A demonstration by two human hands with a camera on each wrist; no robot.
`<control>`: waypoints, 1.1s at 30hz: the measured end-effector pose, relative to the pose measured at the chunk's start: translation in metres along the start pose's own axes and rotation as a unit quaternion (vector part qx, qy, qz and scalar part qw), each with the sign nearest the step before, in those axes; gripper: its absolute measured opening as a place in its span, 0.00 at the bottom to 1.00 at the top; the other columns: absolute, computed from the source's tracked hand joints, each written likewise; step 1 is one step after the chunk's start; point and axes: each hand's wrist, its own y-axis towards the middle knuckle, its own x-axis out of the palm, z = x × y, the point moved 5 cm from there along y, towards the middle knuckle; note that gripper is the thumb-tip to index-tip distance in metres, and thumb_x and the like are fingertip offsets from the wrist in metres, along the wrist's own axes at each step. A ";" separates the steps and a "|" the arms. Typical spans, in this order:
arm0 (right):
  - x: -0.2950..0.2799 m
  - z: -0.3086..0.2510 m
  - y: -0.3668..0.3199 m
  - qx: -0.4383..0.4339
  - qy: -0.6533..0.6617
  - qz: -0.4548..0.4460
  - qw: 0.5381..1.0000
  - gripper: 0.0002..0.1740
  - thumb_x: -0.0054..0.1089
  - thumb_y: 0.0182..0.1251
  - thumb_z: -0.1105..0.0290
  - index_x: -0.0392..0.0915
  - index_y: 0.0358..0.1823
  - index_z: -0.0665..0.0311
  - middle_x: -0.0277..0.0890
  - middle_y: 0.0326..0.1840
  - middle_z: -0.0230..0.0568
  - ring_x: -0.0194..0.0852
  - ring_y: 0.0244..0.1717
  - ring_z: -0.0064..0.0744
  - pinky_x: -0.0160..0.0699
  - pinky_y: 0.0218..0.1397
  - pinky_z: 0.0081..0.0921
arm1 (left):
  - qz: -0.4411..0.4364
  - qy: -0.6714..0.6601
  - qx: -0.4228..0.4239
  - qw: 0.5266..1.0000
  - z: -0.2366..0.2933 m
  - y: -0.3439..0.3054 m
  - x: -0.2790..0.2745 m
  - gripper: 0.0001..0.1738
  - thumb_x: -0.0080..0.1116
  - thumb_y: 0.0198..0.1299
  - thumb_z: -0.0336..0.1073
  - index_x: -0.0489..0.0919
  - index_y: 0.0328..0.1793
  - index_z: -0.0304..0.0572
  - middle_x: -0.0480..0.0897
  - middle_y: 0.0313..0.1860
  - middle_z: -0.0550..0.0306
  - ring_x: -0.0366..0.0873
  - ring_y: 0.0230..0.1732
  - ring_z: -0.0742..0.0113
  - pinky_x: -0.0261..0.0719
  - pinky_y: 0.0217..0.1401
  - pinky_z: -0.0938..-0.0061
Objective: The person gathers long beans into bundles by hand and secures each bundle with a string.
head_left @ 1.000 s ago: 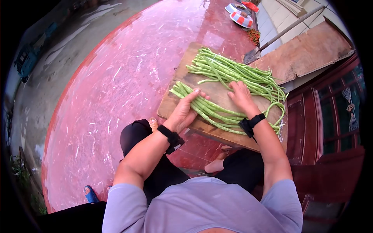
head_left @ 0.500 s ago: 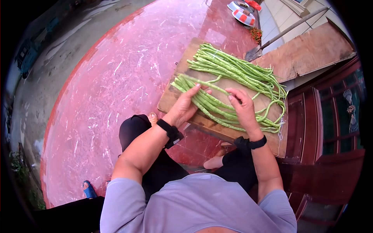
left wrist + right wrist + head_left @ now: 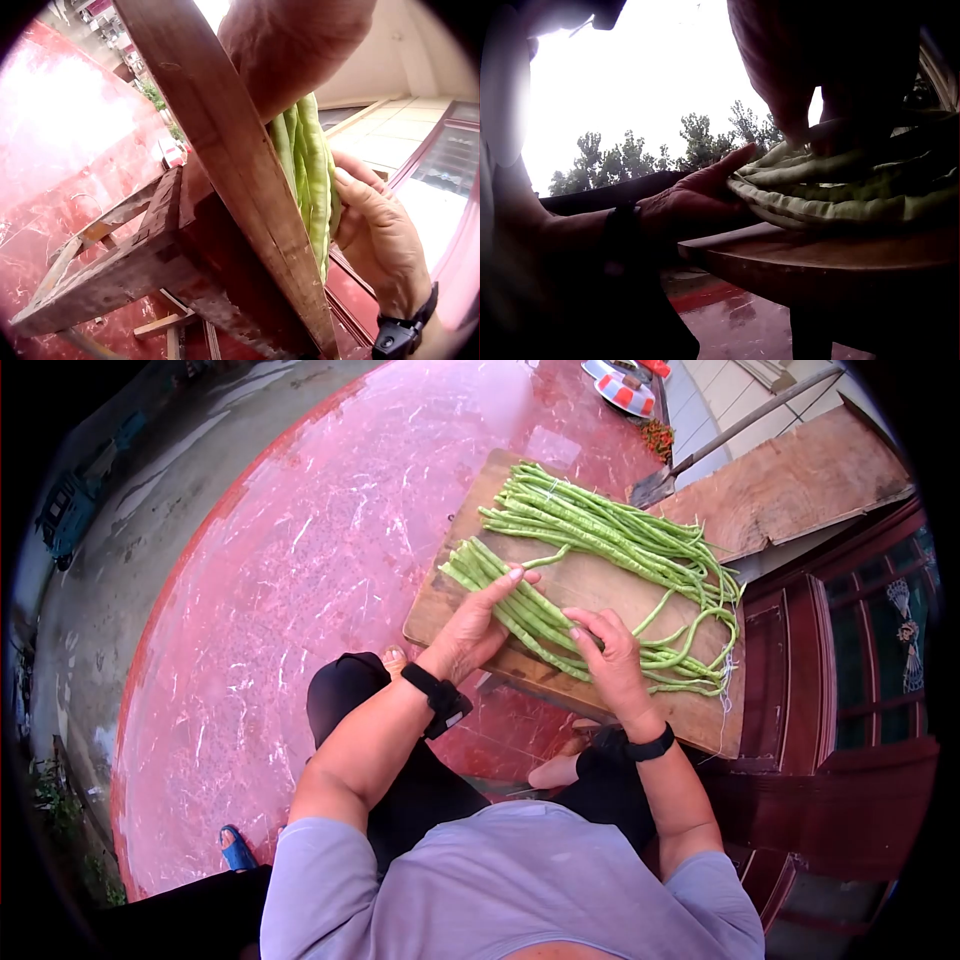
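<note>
My left hand [image 3: 473, 630] holds a bunch of green long beans [image 3: 540, 614] near one end, thumb across the top, at the near edge of a wooden table [image 3: 430, 622]. Partway along the same bunch, my right hand [image 3: 612, 660] pinches beans between thumb and fingers. The left wrist view shows the right hand [image 3: 382, 232] at the side of the beans [image 3: 315, 172], its thumb against them. From the right wrist, the left hand [image 3: 697, 199] appears under and beside the bean ends. A larger bundle of long beans [image 3: 600, 525] lies behind on the table, tied with thin string.
White string [image 3: 727, 670] hangs at the table's right end. A wooden board [image 3: 800, 485] and a shovel [image 3: 655, 488] lean by the wall at the back right. Dark red doors [image 3: 785, 680] stand close on the right. Basins [image 3: 625, 395] sit far back on the red floor.
My right hand left the larger bundle, brought a long bean over to the left hand's bunch, and moved nearer onto that bunch. My left hand kept its grip, nearly still.
</note>
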 end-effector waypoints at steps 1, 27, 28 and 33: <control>0.001 -0.003 -0.001 -0.021 -0.001 0.001 1.000 0.13 0.59 0.63 0.75 0.81 0.49 0.60 0.76 0.39 0.42 0.77 0.41 0.39 0.74 0.44 0.30 | -0.012 0.000 -0.007 1.000 -0.002 0.003 -0.004 0.15 0.62 0.62 0.39 0.76 0.51 0.41 0.81 0.49 0.54 0.77 0.55 0.61 0.73 0.65 0.61; -0.036 0.045 0.076 -0.045 -0.143 0.034 0.988 0.12 0.63 0.61 0.68 0.82 0.46 0.59 0.75 0.40 0.42 0.76 0.42 0.42 0.74 0.45 0.35 | 0.033 -0.052 -0.007 0.998 -0.003 0.004 -0.010 0.20 0.60 0.62 0.31 0.69 0.58 0.37 0.74 0.63 0.43 0.76 0.60 0.54 0.74 0.67 0.59; -0.035 0.038 0.068 -0.042 -0.103 0.038 0.993 0.12 0.62 0.62 0.68 0.82 0.47 0.58 0.76 0.39 0.42 0.77 0.41 0.41 0.74 0.44 0.34 | 0.030 -0.049 -0.006 0.998 -0.004 0.005 -0.010 0.21 0.59 0.63 0.31 0.68 0.60 0.37 0.74 0.64 0.43 0.75 0.61 0.54 0.73 0.68 0.59; -0.018 0.008 0.019 -0.024 -0.040 0.025 0.999 0.15 0.62 0.63 0.69 0.81 0.52 0.56 0.78 0.37 0.42 0.78 0.39 0.40 0.75 0.43 0.30 | -0.009 -0.025 0.010 1.000 -0.003 0.009 -0.010 0.29 0.57 0.63 0.32 0.63 0.70 0.38 0.70 0.69 0.45 0.71 0.66 0.52 0.69 0.71 0.56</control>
